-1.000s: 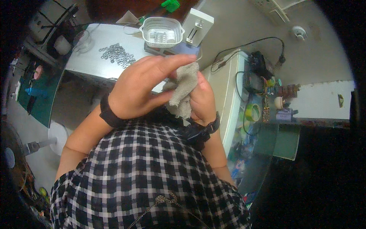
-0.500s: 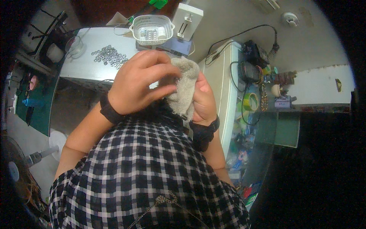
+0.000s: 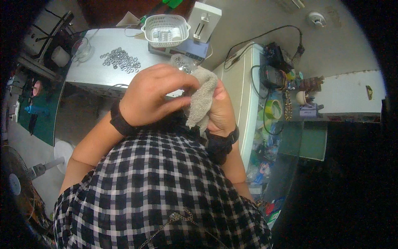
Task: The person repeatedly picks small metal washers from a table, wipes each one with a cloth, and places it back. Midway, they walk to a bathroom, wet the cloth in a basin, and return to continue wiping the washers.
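Observation:
A greyish, rough-textured cloth (image 3: 202, 99) hangs bunched between my hands in front of my chest. My right hand (image 3: 222, 111) is closed around its right side, thumb and palm against the fabric. From the left, my left hand (image 3: 155, 93) reaches to the cloth's edge with fingers and thumb curled together. Its fingertips touch the cloth, and whatever they pinch there is hidden. Just beyond them sits a clear plastic bag (image 3: 182, 63) with small metal pieces in it. A heap of silvery nuts (image 3: 121, 60) lies on the white table (image 3: 89, 68), beyond my left wrist.
Behind the bag, a white plastic basket (image 3: 166, 31) rests on a scale-like device (image 3: 199, 47), beside a white upright unit (image 3: 204, 21). A cream cabinet (image 3: 236, 89) stands at the right, with yellow tape (image 3: 273, 109) and cables past it. A fan (image 3: 16, 184) is at lower left.
The cloth has turned and is folded differently, its lower end further left. My left hand has dropped slightly, and the clear bag behind it now shows.

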